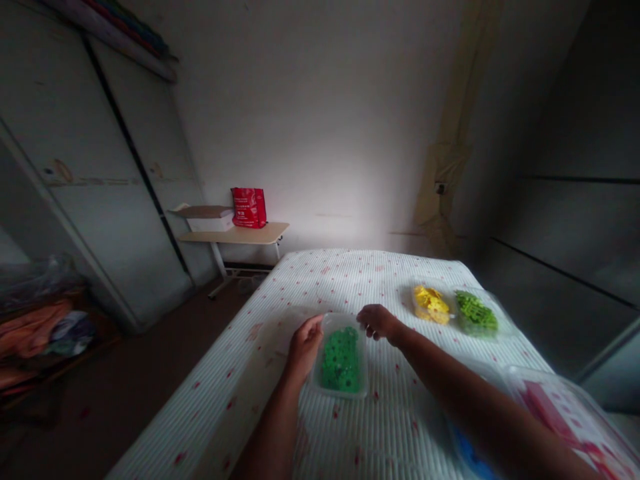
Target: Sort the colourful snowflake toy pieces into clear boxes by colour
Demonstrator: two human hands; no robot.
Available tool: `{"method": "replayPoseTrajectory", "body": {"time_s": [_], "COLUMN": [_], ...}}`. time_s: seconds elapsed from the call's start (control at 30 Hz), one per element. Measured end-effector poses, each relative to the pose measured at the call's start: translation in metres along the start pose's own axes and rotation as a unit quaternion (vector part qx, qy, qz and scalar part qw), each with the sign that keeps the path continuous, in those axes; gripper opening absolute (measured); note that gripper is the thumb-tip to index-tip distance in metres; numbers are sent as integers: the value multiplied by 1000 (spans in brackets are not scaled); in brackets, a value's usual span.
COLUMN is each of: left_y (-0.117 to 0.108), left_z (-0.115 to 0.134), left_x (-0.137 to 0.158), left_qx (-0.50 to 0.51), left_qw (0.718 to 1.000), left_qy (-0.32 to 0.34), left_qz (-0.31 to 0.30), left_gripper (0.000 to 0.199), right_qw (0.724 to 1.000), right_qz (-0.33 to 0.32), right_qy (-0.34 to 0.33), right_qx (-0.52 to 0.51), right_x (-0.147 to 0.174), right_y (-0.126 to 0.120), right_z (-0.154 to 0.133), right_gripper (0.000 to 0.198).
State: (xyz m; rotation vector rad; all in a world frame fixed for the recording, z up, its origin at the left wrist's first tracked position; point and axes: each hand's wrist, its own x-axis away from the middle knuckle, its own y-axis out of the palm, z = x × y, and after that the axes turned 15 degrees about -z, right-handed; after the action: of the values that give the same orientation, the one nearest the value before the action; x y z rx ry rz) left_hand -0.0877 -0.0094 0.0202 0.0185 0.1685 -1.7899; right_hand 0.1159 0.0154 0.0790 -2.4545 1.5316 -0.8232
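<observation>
A clear plastic container [366,373] stands on the striped bed cover, with many small green pieces [341,360] lying in it. My left hand [306,341] grips its left side near the far corner, fingers at the rim. At the far right corner is my right hand [377,321], its fingers curled in and the fingertips at the rim. Whether a lid covers the container is hard to tell.
Farther right on the bed [320,280] stand a container of yellow pieces [431,305] and one of light green pieces [476,313]. My right forearm partly hides a container with blue contents [470,453]; a larger box with pink-red items [560,413] is beside it.
</observation>
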Motion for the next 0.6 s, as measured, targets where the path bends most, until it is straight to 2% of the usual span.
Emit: {"method": "replayPoseTrajectory", "body": {"time_s": [0.13,0.27,0.6], "left_y": [0,0,1], "left_z": [3,5,5], "left_x": [1,2,0], "left_qx": [18,19,-11], "left_qw": [1000,999,999], "left_qy": [10,15,10], "left_qz": [-12,-29,-40], "left_gripper": [45,46,44], "right_qw": [995,986,984], "right_qz": [-41,-85,-92], "right_qy": [-25,-34,-37], "right_qx": [-88,-139,-148], "right_x": [12,16,8], "right_y": [0,0,2], "right_z": [1,5,7], "right_gripper": [10,19,19]}}
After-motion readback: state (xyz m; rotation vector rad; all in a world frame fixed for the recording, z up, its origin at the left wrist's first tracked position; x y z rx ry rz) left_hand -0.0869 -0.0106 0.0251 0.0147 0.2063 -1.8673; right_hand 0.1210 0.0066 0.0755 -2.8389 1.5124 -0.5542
